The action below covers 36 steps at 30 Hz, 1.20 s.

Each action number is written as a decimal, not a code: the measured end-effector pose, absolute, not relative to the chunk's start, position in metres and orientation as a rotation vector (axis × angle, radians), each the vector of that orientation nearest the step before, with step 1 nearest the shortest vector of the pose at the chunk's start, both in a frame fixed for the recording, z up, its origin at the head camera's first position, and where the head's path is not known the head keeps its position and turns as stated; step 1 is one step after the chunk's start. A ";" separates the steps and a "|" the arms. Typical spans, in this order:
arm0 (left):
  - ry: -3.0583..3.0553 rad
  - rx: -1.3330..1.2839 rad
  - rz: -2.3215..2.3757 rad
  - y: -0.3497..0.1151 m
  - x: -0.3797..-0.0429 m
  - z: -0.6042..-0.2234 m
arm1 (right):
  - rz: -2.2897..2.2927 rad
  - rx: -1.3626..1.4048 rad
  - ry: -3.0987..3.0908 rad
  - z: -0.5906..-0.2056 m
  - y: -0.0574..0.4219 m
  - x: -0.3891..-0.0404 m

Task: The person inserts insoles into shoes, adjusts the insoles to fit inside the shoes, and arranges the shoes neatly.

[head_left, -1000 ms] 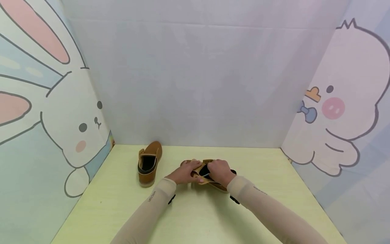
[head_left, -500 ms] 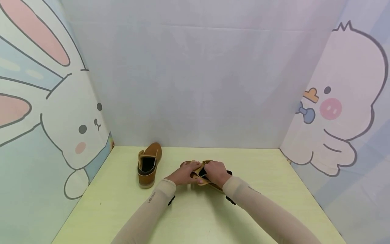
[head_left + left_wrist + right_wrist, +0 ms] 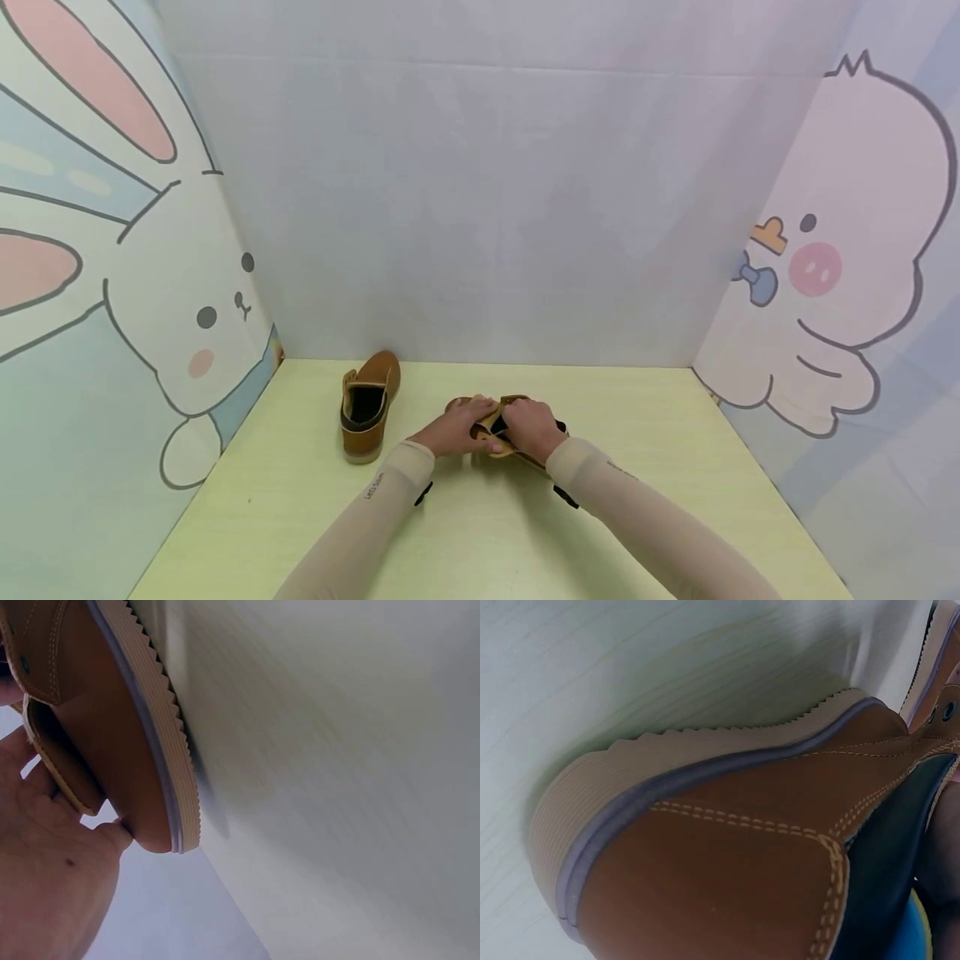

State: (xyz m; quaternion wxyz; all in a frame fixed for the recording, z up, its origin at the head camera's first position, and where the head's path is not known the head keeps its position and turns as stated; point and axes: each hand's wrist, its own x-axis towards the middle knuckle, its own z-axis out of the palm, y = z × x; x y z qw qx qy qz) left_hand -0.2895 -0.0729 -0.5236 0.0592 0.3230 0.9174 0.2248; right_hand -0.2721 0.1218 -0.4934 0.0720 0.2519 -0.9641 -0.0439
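Note:
In the head view, a brown leather shoe lies sideways with its toe to the left. My left hand grips its front, the thumb on the near side and fingers over the tongue and lace flaps. The left wrist view shows this hand against the toe, above the ridged tan sole. My right hand is curled down into the shoe's opening, its fingertips hidden there. Beside it, in the right wrist view, a blue insole with a yellow edge shows inside the dark collar; the right fingers seem to hold it.
A matching brown shoe stands upright at the left rear of the pale yellow table, toe toward the back wall. White walls with cartoon animals enclose the table at left and right.
My right hand has shifted slightly left, deeper along the shoe's opening, over the last second. The left hand keeps its grip and the other shoe stays put.

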 end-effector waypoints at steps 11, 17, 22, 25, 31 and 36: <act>2.789 0.955 0.685 -0.075 -0.293 -0.528 | -0.019 0.731 -2.934 -0.498 0.116 -0.278; 2.779 0.956 0.706 -0.076 -0.294 -0.528 | -0.006 0.737 -2.951 -0.498 0.115 -0.281; 2.749 0.964 0.753 -0.076 -0.291 -0.529 | 0.005 0.786 -3.013 -0.495 0.116 -0.281; 2.739 0.972 0.758 -0.075 -0.290 -0.530 | -0.030 0.805 -3.057 -0.491 0.117 -0.281; 2.723 1.015 0.777 -0.073 -0.292 -0.529 | -0.073 0.792 -3.135 -0.478 0.117 -0.280; 2.725 1.039 0.769 -0.075 -0.293 -0.527 | -0.033 0.802 -3.115 -0.475 0.115 -0.277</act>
